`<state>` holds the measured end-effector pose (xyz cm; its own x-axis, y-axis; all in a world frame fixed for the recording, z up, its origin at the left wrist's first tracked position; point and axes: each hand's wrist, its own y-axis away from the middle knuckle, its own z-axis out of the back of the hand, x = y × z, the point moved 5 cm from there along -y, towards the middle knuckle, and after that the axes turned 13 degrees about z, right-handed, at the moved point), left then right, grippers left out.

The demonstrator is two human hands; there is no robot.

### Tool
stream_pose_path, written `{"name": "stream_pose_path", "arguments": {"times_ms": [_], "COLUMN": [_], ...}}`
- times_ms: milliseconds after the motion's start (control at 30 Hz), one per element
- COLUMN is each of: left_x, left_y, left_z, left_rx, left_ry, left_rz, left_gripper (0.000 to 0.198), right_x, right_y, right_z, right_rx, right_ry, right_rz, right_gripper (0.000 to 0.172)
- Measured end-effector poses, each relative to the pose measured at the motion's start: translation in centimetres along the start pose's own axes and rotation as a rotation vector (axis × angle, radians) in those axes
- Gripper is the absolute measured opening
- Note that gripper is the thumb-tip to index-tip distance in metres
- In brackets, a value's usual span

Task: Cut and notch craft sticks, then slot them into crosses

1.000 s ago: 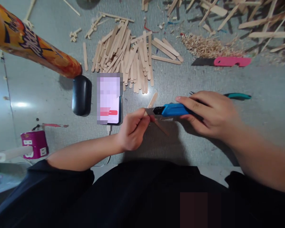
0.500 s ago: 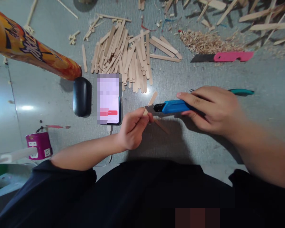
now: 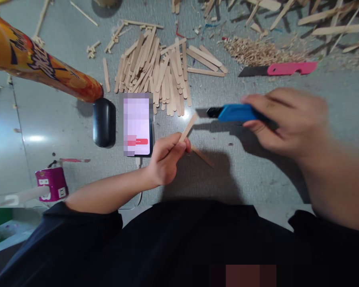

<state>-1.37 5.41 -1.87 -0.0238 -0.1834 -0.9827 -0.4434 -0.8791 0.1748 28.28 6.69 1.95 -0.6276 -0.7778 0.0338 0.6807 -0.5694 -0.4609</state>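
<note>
Stick [image 3: 188,126] juts forward beyond the left hand [image 3: 168,159]

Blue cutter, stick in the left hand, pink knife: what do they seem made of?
Blue cutter: handle probably smooth plastic, from its even color; grey blade likely metal, thin and flat.
Held stick: apparently bare wood, pale tan and matte.
Pink knife: handle plastic-looking, uniformly bright; dark, dull blade possibly metal.

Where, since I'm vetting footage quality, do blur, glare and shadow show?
Head view: right hand blurred, left hand sharper; head view: glare on the tabletop left of the black case; head view: dark shadow beside the left hand.
</note>
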Motion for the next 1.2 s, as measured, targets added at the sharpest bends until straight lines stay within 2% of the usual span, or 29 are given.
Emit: {"name": "stream_pose_path", "arguments": {"times_ms": [67, 167, 333, 467, 667, 900, 1200], "left_x": [0.0, 0.1, 0.6, 1.0, 1.0, 0.3, 0.1], "left_y": [0.1, 0.1, 0.0, 0.2, 0.4, 0.1, 0.2], "left_z": [0.0, 0.0, 0.1, 0.3, 0.3, -0.1, -0.1], "left_rx": [0.002, -0.006, -0.052, -0.076, -0.073, -0.014, 0.011], "left_ry": [0.007, 0.008, -0.016, -0.035, -0.077, -0.086, -0.065], "left_rz": [0.001, 0.002, 0.026, 0.024, 0.025, -0.008, -0.054], "left_gripper": [0.042, 0.042, 0.046, 0.045, 0.046, 0.046, 0.041], "right_x": [-1.0, -1.0, 2.5, 3.7, 2.9, 2.3, 2.1], "right_y": [0.4, 0.6, -0.4, -0.3, 0.2, 0.0, 0.2], "right_z": [0.6, 0.8, -0.4, -1.3, -1.6, -0.8, -0.9], "right_rx": [-0.063, -0.110, 0.047, 0.066, 0.085, 0.110, 0.070], "right_ry": [0.065, 0.006, -0.148, -0.180, -0.165, -0.105, -0.085], "right_rz": [-0.061, -0.094, 0.010, 0.016, -0.037, -0.026, 0.037], "right_gripper": [0.045, 0.046, 0.047, 0.046, 0.047, 0.043, 0.045]}}
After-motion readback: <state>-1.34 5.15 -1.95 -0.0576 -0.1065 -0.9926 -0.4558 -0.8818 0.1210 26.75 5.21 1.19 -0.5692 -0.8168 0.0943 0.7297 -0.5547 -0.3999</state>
